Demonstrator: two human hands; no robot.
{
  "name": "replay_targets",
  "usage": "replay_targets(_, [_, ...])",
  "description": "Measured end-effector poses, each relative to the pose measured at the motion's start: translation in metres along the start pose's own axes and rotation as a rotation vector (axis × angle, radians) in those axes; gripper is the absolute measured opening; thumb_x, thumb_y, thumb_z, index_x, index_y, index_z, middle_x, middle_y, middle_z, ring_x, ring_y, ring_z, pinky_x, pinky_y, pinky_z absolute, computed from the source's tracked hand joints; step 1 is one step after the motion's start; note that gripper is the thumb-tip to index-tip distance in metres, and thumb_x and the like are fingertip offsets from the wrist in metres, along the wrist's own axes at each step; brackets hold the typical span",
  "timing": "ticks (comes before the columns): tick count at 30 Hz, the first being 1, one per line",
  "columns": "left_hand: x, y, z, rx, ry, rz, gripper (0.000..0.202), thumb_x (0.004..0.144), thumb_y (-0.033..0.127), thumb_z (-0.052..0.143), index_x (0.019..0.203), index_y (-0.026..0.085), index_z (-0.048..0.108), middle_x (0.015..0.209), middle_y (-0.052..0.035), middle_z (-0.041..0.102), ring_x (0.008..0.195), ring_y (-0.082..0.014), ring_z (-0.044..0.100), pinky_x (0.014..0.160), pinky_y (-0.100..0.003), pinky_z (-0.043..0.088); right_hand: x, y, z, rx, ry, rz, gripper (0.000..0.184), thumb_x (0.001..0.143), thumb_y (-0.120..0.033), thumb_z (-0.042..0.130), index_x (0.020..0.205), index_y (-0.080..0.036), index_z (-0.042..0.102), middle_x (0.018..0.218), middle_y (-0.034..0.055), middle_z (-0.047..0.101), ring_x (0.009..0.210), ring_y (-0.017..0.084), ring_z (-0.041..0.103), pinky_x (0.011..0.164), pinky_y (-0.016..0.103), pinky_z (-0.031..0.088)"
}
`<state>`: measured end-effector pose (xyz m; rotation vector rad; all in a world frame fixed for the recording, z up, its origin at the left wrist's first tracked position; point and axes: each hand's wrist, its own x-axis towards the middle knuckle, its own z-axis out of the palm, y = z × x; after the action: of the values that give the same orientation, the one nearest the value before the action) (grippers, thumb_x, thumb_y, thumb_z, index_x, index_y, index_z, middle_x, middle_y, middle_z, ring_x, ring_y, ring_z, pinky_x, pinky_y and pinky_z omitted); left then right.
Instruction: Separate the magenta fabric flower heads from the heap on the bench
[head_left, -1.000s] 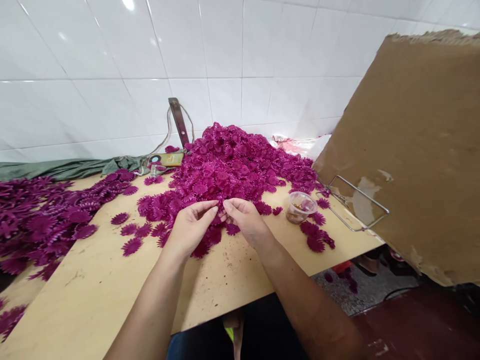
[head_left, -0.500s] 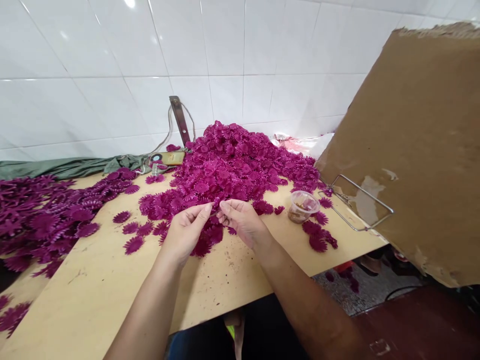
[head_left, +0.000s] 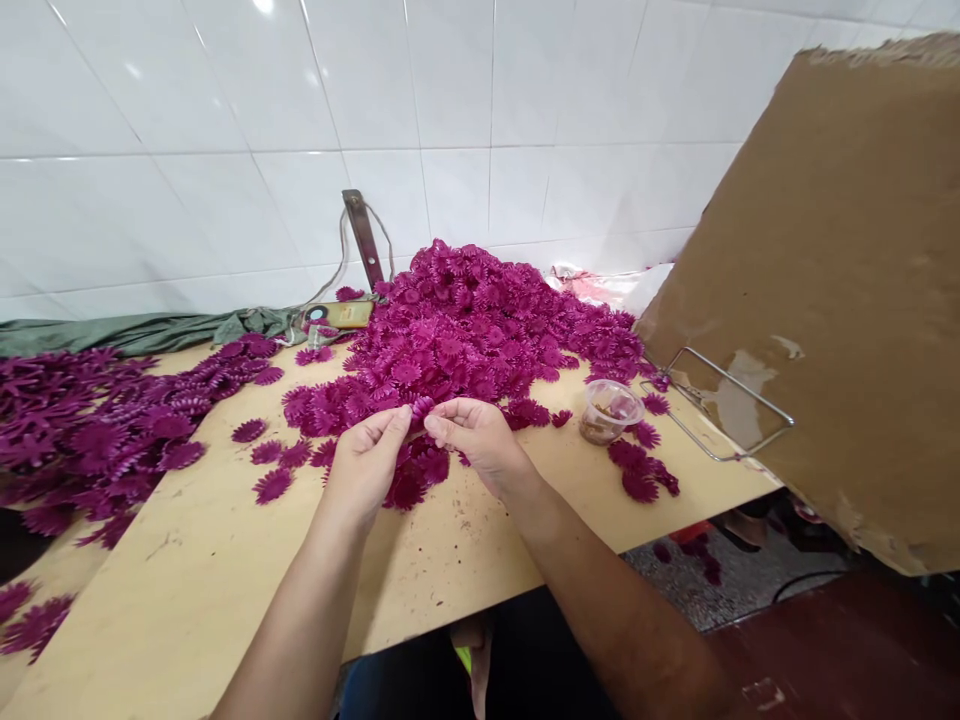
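Between my fingertips is a small purple artificial flower [head_left: 421, 407], its petals partly hidden by my thumbs. My left hand [head_left: 367, 455] pinches its left side, thumb against forefinger. From the other side my right hand [head_left: 478, 442] is closed on it too, fingers curled in. Both hands hover over the near edge of a large heap of purple artificial flowers [head_left: 469, 335] on the wooden board [head_left: 225, 560]. Some loose flower heads [head_left: 272, 486] lie left of my hands.
A clear plastic cup [head_left: 609, 412] with brown bits stands right of the heap, near a bent wire frame [head_left: 739, 405] and a leaning cardboard sheet [head_left: 832, 290]. A phone-like yellow object [head_left: 349, 315] and green cloth [head_left: 150, 333] lie behind. Another flower pile [head_left: 97, 430] is left.
My fingertips have drawn closer together and shifted slightly left. The flower between them shows more plainly now. The whole view has moved a little.
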<state>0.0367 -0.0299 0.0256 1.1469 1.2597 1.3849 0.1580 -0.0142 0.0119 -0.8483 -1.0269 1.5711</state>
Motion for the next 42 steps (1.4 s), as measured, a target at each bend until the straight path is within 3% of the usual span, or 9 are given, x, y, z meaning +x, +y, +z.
replay_targets(4, [0.000, -0.002, 0.000, -0.057, 0.057, -0.049, 0.047, 0.040, 0.055, 0.075, 0.065, 0.016, 0.067, 0.059, -0.0003, 0.066, 0.069, -0.0183, 0.061, 0.074, -0.032, 0.048, -0.001, -0.004, 0.003, 0.035, -0.002, 0.019, 0.030, 0.043, -0.027, 0.077, 0.064, -0.015, 0.059, 0.054, -0.0062, 0.055, 0.050, 0.005, 0.046, 0.055, 0.022, 0.039])
replay_targets(12, [-0.003, -0.006, 0.002, -0.068, 0.064, -0.026, 0.045, 0.044, 0.053, 0.075, 0.067, 0.016, 0.068, 0.065, -0.0019, 0.068, 0.077, -0.0201, 0.062, 0.081, -0.034, 0.045, 0.002, -0.003, 0.005, -0.014, 0.058, 0.030, 0.026, 0.046, -0.027, 0.074, 0.061, -0.015, 0.056, 0.046, -0.0072, 0.051, 0.046, 0.004, 0.042, 0.049, 0.021, 0.034])
replay_targets(16, [-0.004, -0.005, 0.001, -0.018, 0.022, 0.022, 0.043, 0.048, 0.054, 0.072, 0.068, 0.017, 0.068, 0.066, -0.0023, 0.068, 0.075, -0.0192, 0.061, 0.077, -0.032, 0.046, -0.001, -0.005, 0.006, -0.113, 0.039, 0.050, 0.014, 0.058, -0.023, 0.064, 0.057, -0.016, 0.051, 0.045, -0.0082, 0.047, 0.043, 0.003, 0.037, 0.046, 0.021, 0.030])
replay_targets(20, [-0.002, -0.007, -0.004, 0.124, 0.028, 0.094, 0.037, 0.053, 0.047, 0.072, 0.074, 0.017, 0.067, 0.075, -0.0028, 0.067, 0.075, -0.0173, 0.059, 0.073, -0.029, 0.045, -0.001, 0.000, 0.009, -0.214, 0.037, -0.036, 0.012, 0.061, -0.021, 0.057, 0.056, -0.016, 0.047, 0.048, -0.0082, 0.045, 0.045, 0.003, 0.035, 0.046, 0.020, 0.029])
replay_targets(23, [0.001, -0.010, -0.007, 0.198, 0.069, 0.127, 0.028, 0.055, 0.043, 0.070, 0.063, 0.017, 0.064, 0.062, 0.0004, 0.062, 0.061, -0.0127, 0.053, 0.063, -0.025, 0.042, 0.000, 0.006, 0.012, -0.265, 0.025, -0.064, 0.012, 0.061, -0.022, 0.055, 0.056, -0.017, 0.045, 0.048, -0.0086, 0.042, 0.044, 0.003, 0.033, 0.044, 0.020, 0.025])
replay_targets(32, [-0.001, -0.006, -0.005, -0.275, 0.153, -0.154, 0.035, 0.036, 0.036, 0.079, 0.053, 0.015, 0.057, 0.047, 0.0057, 0.054, 0.046, -0.0068, 0.046, 0.050, -0.020, 0.038, -0.004, 0.002, 0.020, -0.293, -0.044, -0.054, 0.010, 0.064, -0.017, 0.051, 0.057, -0.017, 0.043, 0.047, -0.0096, 0.037, 0.042, 0.004, 0.029, 0.043, 0.021, 0.023])
replay_targets(34, [-0.003, -0.003, -0.007, -0.268, 0.141, -0.162, 0.035, 0.036, 0.036, 0.080, 0.055, 0.015, 0.059, 0.049, 0.0048, 0.056, 0.046, -0.0070, 0.047, 0.049, -0.020, 0.038, -0.004, 0.001, 0.019, -0.297, -0.037, -0.059, 0.010, 0.066, -0.019, 0.051, 0.059, -0.017, 0.044, 0.048, -0.0090, 0.038, 0.043, 0.004, 0.031, 0.044, 0.021, 0.024])
replay_targets(39, [-0.006, 0.002, -0.017, -0.178, -0.014, -0.189, 0.036, 0.039, 0.036, 0.081, 0.061, 0.013, 0.066, 0.053, 0.0017, 0.060, 0.050, -0.0079, 0.051, 0.053, -0.020, 0.041, -0.003, 0.001, 0.012, -0.377, -0.022, -0.095, 0.010, 0.069, -0.020, 0.050, 0.061, -0.018, 0.044, 0.050, -0.0075, 0.040, 0.046, 0.005, 0.034, 0.046, 0.021, 0.028])
replay_targets(42, [-0.006, 0.001, -0.020, -0.188, -0.015, -0.194, 0.036, 0.039, 0.036, 0.082, 0.062, 0.013, 0.066, 0.052, 0.0014, 0.060, 0.050, -0.0081, 0.052, 0.054, -0.021, 0.043, -0.003, 0.005, 0.010, -0.417, -0.067, -0.125, 0.011, 0.072, -0.023, 0.050, 0.065, -0.018, 0.044, 0.052, -0.0075, 0.039, 0.047, 0.006, 0.034, 0.046, 0.021, 0.029])
